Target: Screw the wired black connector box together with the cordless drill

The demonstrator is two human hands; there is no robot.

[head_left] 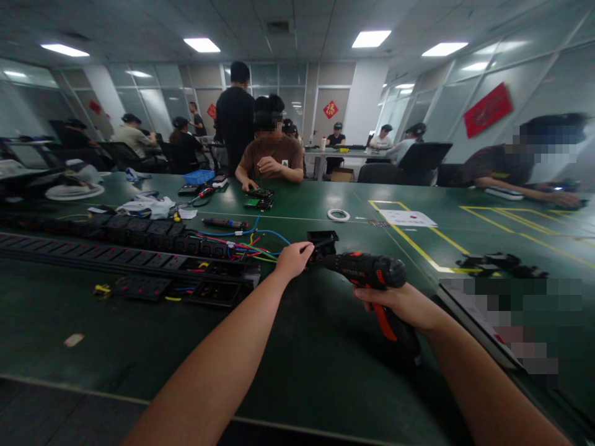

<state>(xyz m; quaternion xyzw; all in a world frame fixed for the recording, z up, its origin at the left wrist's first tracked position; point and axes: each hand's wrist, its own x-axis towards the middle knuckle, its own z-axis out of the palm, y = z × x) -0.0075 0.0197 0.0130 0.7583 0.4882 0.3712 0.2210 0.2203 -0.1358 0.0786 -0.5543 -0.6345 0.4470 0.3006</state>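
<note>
My right hand (395, 302) is wrapped round the grip of a black and orange cordless drill (367, 269), whose front end points left. My left hand (294, 260) is closed at the drill's tip; whatever its fingers pinch there is too small and dark to make out. Just behind the fingertips lies a black plastic housing (324, 238), partly hidden by the hand and the drill. Coloured wires (260, 249) run from the left up to my left hand. They come from a long black socket strip (153, 238) lying across the left of the table.
On the green table (186, 353) a second black strip (93, 251) and a loose socket block (142, 287) lie at the left. Farther back are a pen-shaped screwdriver (226, 223), a white ring (338, 215) and a blue basket (199, 177). A co-worker (272, 155) sits opposite, handling circuit boards.
</note>
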